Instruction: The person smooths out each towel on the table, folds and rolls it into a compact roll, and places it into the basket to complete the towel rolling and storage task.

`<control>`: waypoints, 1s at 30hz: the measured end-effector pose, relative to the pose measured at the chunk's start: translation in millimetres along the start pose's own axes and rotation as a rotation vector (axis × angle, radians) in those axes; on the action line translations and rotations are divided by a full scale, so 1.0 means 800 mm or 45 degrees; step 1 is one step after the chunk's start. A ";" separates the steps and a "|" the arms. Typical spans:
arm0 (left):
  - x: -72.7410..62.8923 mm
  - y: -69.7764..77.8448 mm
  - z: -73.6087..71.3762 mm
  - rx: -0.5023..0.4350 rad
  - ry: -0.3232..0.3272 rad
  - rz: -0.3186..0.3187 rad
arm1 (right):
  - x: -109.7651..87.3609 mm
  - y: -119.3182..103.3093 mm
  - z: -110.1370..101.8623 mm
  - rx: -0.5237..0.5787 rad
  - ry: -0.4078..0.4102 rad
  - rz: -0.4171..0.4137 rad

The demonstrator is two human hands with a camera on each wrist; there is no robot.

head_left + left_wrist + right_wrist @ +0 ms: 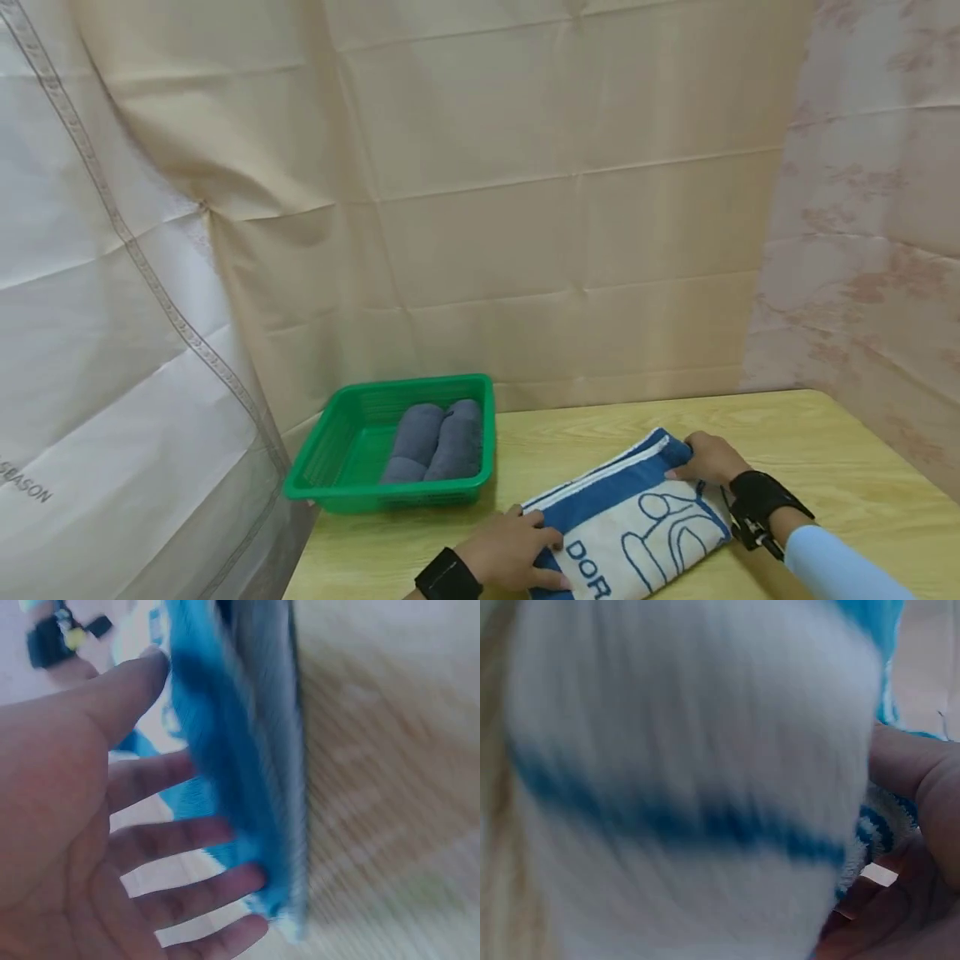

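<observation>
A folded blue-and-white towel [652,521] with a line drawing and letters lies at a slant at the front of the table. My right hand [711,458] pinches its far right corner; the right wrist view shows the thumb on one face and the fingers partly hidden behind the cloth [697,750]. At the towel's left end is my left hand [508,550]. In the left wrist view this hand [97,817] has its fingers spread and nearly straight, touching the blue border [225,750].
A green plastic basket [382,497] stands on the wooden table [817,442], left of the towel. Two grey rolled cloths [459,442] lie side by side in its right part. Beige curtain cloth [540,250] hangs behind the table, with pale sheets [112,375] at the sides.
</observation>
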State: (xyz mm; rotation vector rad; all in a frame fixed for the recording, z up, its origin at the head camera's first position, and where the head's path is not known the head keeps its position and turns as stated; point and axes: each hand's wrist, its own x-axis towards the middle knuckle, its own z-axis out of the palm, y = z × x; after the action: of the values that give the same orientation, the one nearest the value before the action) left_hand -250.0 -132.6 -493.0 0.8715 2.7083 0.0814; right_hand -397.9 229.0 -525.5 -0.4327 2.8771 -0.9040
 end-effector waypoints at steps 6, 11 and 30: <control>0.009 0.026 -0.005 -0.052 -0.138 0.312 | 0.024 -0.011 0.020 -0.108 0.112 -0.037; 0.013 0.044 -0.001 -0.385 -0.323 0.368 | 0.038 -0.032 0.039 -0.307 0.181 0.002; 0.024 0.058 0.016 -0.606 -0.387 0.484 | 0.068 -0.091 0.093 -0.453 0.205 -0.019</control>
State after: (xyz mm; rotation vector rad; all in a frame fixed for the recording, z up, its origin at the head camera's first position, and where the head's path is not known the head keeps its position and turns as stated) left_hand -235.0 -84.3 -503.6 1.1193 2.0834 0.5939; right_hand -419.8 115.5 -545.1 -0.4261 3.1955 -0.4417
